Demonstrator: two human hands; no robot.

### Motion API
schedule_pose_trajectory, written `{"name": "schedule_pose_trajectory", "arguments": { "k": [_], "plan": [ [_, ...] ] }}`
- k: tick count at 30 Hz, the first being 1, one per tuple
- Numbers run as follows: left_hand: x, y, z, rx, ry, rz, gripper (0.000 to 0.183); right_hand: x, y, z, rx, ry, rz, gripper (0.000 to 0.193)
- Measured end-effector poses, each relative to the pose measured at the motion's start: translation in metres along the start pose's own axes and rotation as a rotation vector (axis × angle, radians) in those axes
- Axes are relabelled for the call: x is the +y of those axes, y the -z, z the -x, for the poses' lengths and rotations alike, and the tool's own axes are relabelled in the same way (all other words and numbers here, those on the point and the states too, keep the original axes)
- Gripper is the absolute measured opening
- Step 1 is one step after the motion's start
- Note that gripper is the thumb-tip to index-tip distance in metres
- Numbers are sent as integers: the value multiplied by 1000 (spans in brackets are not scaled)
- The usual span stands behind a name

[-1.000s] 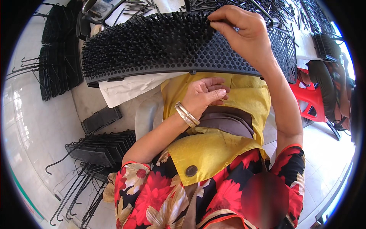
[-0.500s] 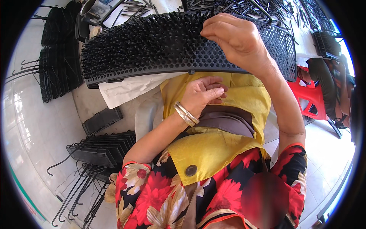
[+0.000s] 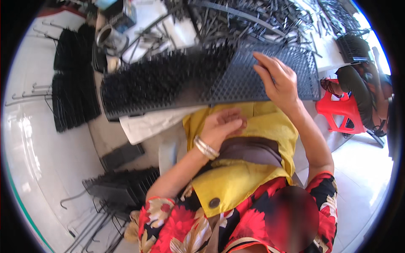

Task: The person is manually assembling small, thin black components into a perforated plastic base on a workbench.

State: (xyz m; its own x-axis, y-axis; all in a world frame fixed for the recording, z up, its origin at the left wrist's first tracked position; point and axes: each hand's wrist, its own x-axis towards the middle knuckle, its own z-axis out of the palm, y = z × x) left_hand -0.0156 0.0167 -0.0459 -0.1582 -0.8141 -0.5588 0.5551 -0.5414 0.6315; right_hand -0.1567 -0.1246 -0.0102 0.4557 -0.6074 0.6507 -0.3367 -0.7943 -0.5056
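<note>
A long black perforated rack [image 3: 249, 90] lies across in front of me. Its left and middle parts are densely filled with short upright black pieces [image 3: 164, 78], while the holes toward its right end are bare. My right hand [image 3: 280, 82] hovers over that bare part, thumb and fingers apart, with nothing visible between them. Below the rack's near edge, my left hand [image 3: 223, 126] hangs over my yellow apron [image 3: 253, 116] with its fingers curled and the thumb laid over them. Motion blur hides whatever is inside it.
Loose black strips [image 3: 261, 21] are heaped beyond the rack, near a metal mug [image 3: 110, 40]. White paper [image 3: 145, 126] sticks out under the rack. Black hooked racks [image 3: 122, 185] stand at the lower left. At right, a person sits by a red stool [image 3: 341, 111].
My right hand has moved down and right from the edge of the filled part, and its pinched fingers have opened. The whole view has shifted, so the rack appears lower.
</note>
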Motion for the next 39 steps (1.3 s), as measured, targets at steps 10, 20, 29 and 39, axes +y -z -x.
{"name": "schedule_pose_trajectory", "arguments": {
  "k": [10,20,29,39],
  "plan": [
    [14,-32,10,-95,-102,-270,36,99,107,32,460,-696,-226,13],
    [152,-135,-48,-146,-645,-945,25,229,85,73,374,-778,17,10],
    [199,-138,-197,-291,-377,-2826,95,221,60,66,372,-502,678,6],
    [166,-82,-225,-423,-414,-2559,121,216,63,77,428,-461,603,10]
  ]
}}
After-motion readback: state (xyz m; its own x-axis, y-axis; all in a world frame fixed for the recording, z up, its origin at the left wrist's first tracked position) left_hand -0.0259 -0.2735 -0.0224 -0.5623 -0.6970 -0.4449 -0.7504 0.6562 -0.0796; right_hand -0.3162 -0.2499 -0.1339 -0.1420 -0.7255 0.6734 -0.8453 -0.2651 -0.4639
